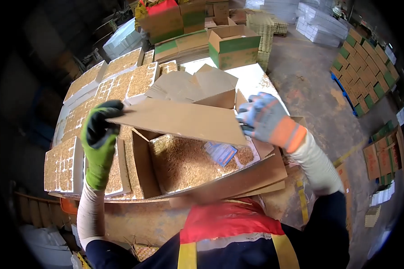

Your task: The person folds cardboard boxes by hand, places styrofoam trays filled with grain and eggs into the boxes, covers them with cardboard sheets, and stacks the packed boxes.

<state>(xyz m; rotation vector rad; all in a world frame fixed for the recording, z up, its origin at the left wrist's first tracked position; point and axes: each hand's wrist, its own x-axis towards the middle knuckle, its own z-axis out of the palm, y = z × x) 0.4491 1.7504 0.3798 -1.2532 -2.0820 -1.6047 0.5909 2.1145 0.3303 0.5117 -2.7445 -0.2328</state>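
Note:
My left hand (102, 130), in a green and black glove, grips the left end of a flat cardboard piece (179, 119). The piece spans above an open cardboard box (260, 175). At its right end is my right hand (267, 119), in a grey and orange glove, with bent fingers near the edge; motion blurs them, so their hold is unclear. Inside the box lies a layer of light brown grains (179, 157), with a blue and white printed packet (221, 152) on top at the right. The box's far flaps (215, 80) stand raised.
White trays filled with grains (60, 166) cover the table's left side. An open green-banded box (233, 47) stands beyond, next to flattened cardboard (179, 47). Stacked cartons (363, 69) stand on a blue pallet at the right. White stacks (321, 24) are farther back.

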